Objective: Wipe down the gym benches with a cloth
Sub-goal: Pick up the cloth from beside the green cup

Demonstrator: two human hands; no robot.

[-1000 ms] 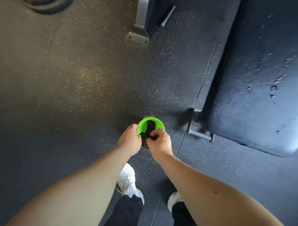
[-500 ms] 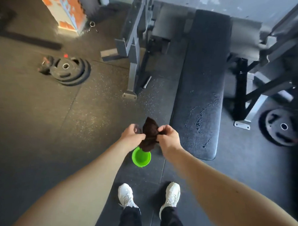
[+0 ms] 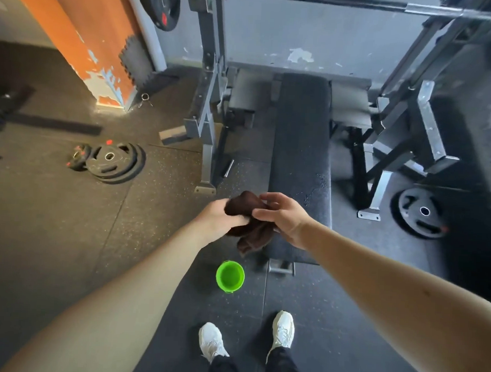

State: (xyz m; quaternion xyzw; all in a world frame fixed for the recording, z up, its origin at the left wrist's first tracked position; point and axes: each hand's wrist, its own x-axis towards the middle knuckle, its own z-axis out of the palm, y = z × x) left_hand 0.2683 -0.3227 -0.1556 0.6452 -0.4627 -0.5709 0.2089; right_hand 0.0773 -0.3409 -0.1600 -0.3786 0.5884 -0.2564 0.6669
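Cloth (image 3: 250,231): dark brown, bunched, held between both hands, loose tail hanging below them.
Left hand (image 3: 220,218): fingers curled round the bunch from its left side.
Right hand (image 3: 285,218): thumb and fingers pinching the right side of the bunch, fingers partly spread.
Bench surface (image 3: 300,149): black, beneath and beyond the right hand, running away from it; near end just below the right wrist.
Droplets (image 3: 314,186): on the surface just beyond the right hand, toward its right edge.
Green container (image 3: 230,275): on the floor (image 3: 67,234), below the hands and nearer the body, just left of the near end of the surface.
Weight plates (image 3: 113,163): on the floor, well left of the left hand.

Judged step: readying the cloth ahead of a pass; no wiping contact yet.

Recommended:
- Fold into a flat pad rather than leave bunched.
- Lay flat on the near end and press with a spread palm.
- Work in overlapping strokes away from the body, covering the wet patch and both long edges.

Risk: dangling tail dragging or dripping; gather in first.
Dampness of the cloth: cannot tell.
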